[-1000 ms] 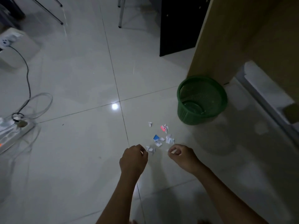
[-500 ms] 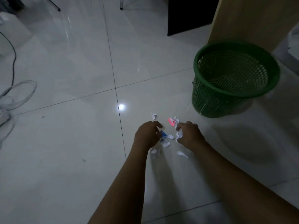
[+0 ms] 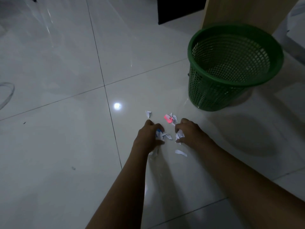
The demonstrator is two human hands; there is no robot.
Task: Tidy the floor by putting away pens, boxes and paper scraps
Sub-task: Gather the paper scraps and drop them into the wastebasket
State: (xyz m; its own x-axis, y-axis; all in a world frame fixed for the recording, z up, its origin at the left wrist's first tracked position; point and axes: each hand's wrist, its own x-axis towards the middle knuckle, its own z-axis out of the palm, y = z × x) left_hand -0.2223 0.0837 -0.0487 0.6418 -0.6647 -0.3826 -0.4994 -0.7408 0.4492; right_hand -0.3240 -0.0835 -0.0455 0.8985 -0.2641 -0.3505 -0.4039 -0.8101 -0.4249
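Torn paper scraps lie on the white tiled floor in front of me. My left hand (image 3: 149, 135) is curled around white and blue scraps (image 3: 160, 134). My right hand (image 3: 189, 131) pinches a crumpled white scrap (image 3: 179, 135). Between and beyond the hands lie a pink scrap (image 3: 168, 119) and a white scrap (image 3: 148, 114). Another white scrap (image 3: 180, 152) rests just under my right wrist, and one more (image 3: 154, 152) shows below my left hand. A green mesh bin (image 3: 231, 66) stands upright to the far right of the scraps.
A wooden panel (image 3: 239, 12) rises behind the bin, with a dark cabinet (image 3: 179, 9) to its left. A clear cable loop (image 3: 6, 95) lies at the left edge. A bright light reflection (image 3: 117, 106) sits on the tile near the grout cross.
The view has dropped closer to the floor. Both hands moved forward into the scrap pile and closed on pieces; the white scrap by my right wrist stayed on the floor.
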